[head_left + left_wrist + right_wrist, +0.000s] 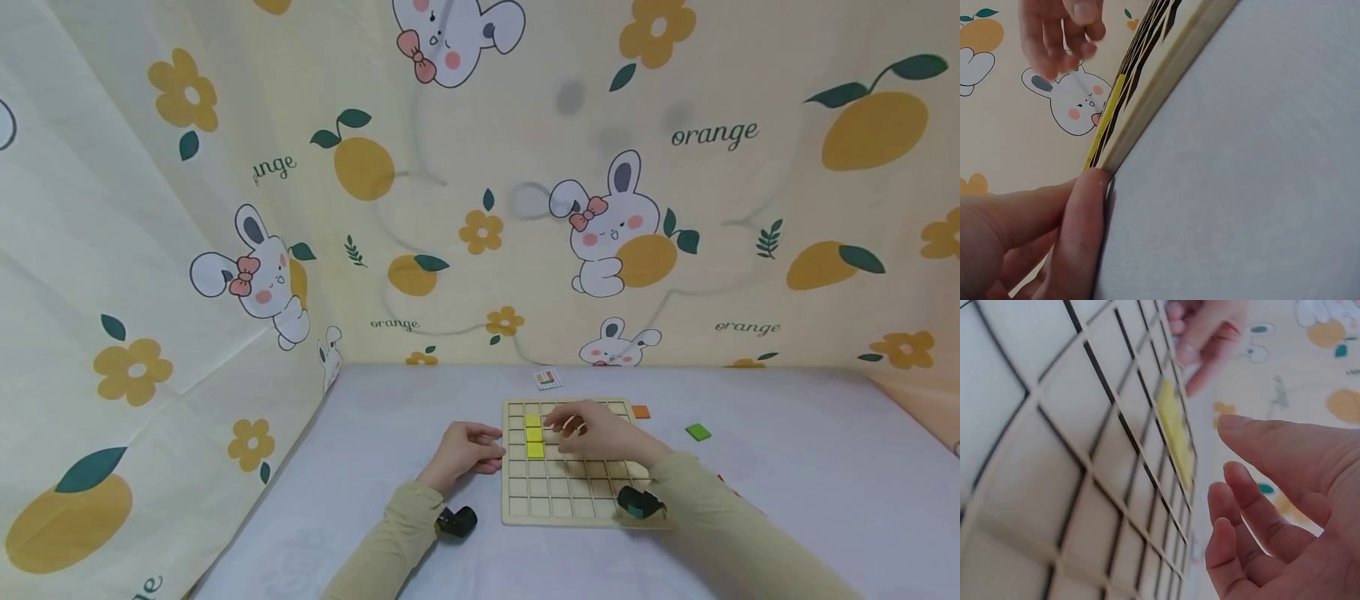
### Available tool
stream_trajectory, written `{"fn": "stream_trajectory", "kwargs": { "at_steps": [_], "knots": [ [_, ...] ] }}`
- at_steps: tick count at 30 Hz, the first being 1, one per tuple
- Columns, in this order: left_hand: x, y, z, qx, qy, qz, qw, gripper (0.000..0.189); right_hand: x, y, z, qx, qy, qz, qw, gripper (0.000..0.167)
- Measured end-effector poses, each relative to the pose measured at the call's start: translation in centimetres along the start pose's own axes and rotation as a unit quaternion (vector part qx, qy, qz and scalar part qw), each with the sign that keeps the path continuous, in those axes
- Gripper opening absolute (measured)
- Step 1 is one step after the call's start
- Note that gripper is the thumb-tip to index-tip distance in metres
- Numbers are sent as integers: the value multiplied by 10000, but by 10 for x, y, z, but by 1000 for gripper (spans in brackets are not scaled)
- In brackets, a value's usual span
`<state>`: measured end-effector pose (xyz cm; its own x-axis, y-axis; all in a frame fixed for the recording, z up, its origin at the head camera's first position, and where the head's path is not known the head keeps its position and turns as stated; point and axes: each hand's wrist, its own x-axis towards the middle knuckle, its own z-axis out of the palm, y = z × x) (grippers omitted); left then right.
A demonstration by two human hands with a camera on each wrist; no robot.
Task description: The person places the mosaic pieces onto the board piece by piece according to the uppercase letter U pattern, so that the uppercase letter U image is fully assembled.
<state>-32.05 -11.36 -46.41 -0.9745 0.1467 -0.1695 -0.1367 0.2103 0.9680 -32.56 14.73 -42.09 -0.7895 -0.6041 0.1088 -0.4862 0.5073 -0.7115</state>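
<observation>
A wooden grid board (551,507) lies on the table. Three yellow square tiles (534,434) sit in a column near its left side. My left hand (465,452) rests on the table beside the board, its fingertips touching the left edge; the left wrist view shows a finger (1088,206) against that edge. Over the upper middle of the board hovers my right hand (600,432), just right of the yellow tiles. Seen from the right wrist, its thumb (1266,434) and loosely bent fingers stand apart, with nothing visible between them.
Right of the board lie an orange tile (641,412) and a green tile (698,432); something red (721,477) is mostly hidden by the right sleeve. A small printed card (548,379) lies behind the board. A patterned curtain (480,292) rises behind the table.
</observation>
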Motion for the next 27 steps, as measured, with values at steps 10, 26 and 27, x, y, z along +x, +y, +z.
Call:
{"fn": "stream_trajectory", "kwargs": {
  "at_steps": [10, 26, 27],
  "knots": [
    [1, -2, 2, 37, 69, 16, 10000, 32, -48, 13, -48, 36, -154, 134, 9998, 32],
    [3, -5, 2, 56, 93, -31, 9999, 33, -132, 35, -77, 680, -963, 871, 9892, 38],
    [3, -5, 2, 53, 91, -20, 9999, 33, -135, 37, -77, 756, -1001, 848, 9885, 38]
  ]
}}
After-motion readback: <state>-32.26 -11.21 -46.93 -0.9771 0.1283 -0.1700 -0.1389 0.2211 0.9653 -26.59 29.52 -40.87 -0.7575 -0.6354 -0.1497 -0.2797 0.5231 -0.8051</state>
